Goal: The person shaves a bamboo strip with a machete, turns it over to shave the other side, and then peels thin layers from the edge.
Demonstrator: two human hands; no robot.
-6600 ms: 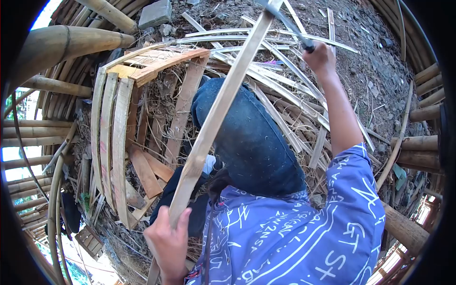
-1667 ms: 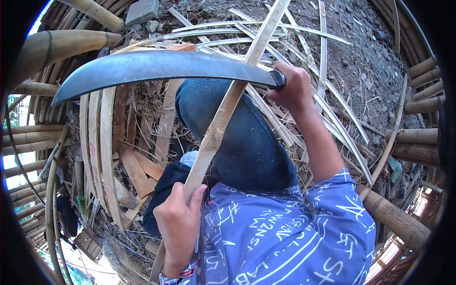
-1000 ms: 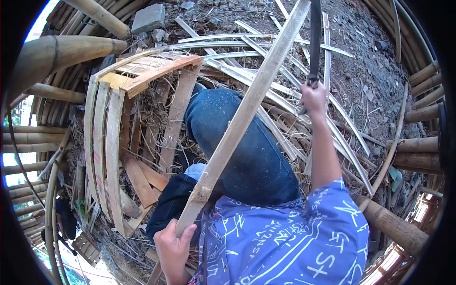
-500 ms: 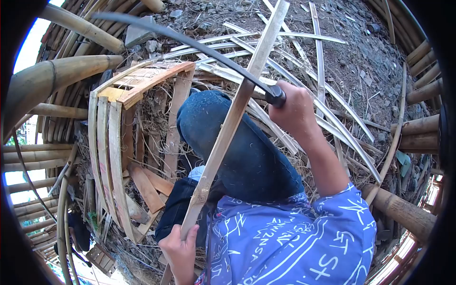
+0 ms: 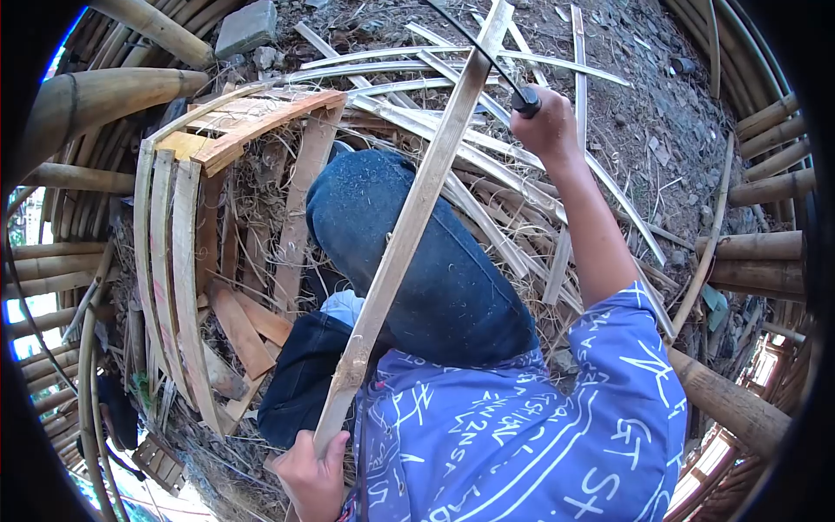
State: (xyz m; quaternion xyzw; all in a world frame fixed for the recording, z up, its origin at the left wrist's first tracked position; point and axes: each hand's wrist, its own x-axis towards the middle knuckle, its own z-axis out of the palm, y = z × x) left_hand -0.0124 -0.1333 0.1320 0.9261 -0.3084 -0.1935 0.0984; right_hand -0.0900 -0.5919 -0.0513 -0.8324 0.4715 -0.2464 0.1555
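A long split bamboo strip slants across my raised knee, its lower end by my left hand. The fingers there are wrapped round the strip, thumb along its face. My right hand is closed on the black handle of a machete, with the arm stretched forward. Its dark, narrow blade runs up and left from the fist and crosses the strip near the far end. The blade's tip is cut off by the top of the view.
Several pale split bamboo strips lie crossed on the ground ahead, among curly shavings. On the left stands a wooden crate-like frame of slats. Thick bamboo poles line both sides. A grey block sits at the upper left.
My right hand has pushed the machete forward, so the blade now crosses the strip nearer its far end. My left hand keeps its grip on the strip. The view has shifted slightly.
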